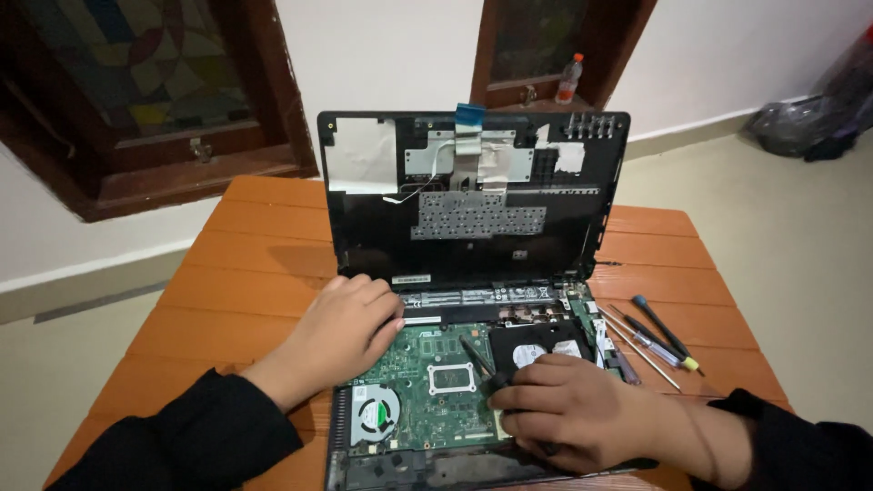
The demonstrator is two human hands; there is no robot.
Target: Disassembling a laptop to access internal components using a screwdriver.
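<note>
Under our right hand (pixel 568 409), clenched on a thin screwdriver (pixel 476 357), sat the green board (pixel 423 400): stiff but fragile, we judged, so edge-hold only. Left hand (pixel 341 332) rested loosely curled on the laptop (pixel 473 191).

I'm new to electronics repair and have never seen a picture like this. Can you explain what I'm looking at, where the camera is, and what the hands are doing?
The one picture comes from a camera worn on a person's head, looking down at their own two bare hands in black sleeves. On an orange-brown wooden table lies an opened laptop: its top cover stands upright, showing the underside of the keyboard, and the base lies open. Inside you see the green circuit board, a round cooling fan and a black drive. The left hand rests on the base's upper left edge, at the hinge. The right hand holds a dark screwdriver with its tip over the board. To the right, on the table, lie spare screwdrivers. Behind, a plastic bottle stands on a window sill.
</note>
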